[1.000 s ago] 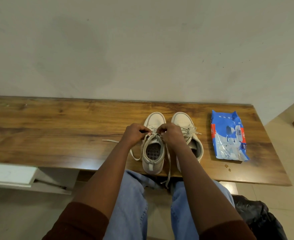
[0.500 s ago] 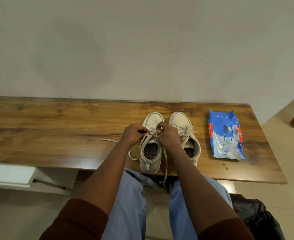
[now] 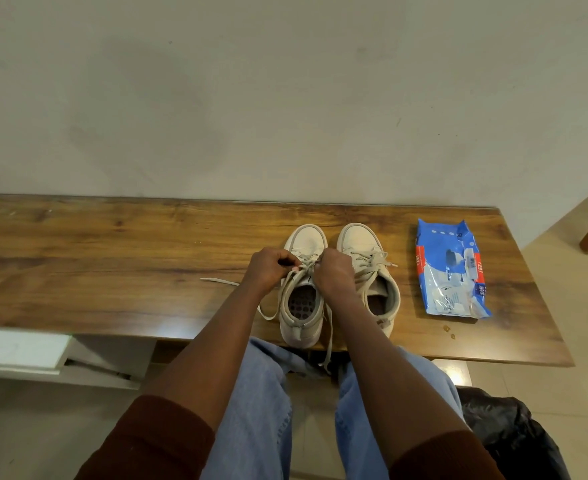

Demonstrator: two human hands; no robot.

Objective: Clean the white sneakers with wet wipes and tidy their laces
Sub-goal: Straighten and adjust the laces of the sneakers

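The left hand point(image 3: 270, 268) and right hand point(image 3: 334, 277) each pinched the laces point(image 3: 307, 265) of the left sneaker point(image 3: 301, 329), fingers curled tight; it stood beside the right sneaker point(image 3: 360, 240), heels at the front edge of the bench point(image 3: 112, 258), right of middle; a hard tug could drag the shoe off that edge — or the lace end dangling over it might slip and spoil the bow; the pack of wet wipes point(image 3: 450, 271) lay near the right end; wood-grain top, plain pale wall point(image 3: 285, 98) behind, a black bag point(image 3: 514, 441) on the floor point(image 3: 562, 341) below the front right corner
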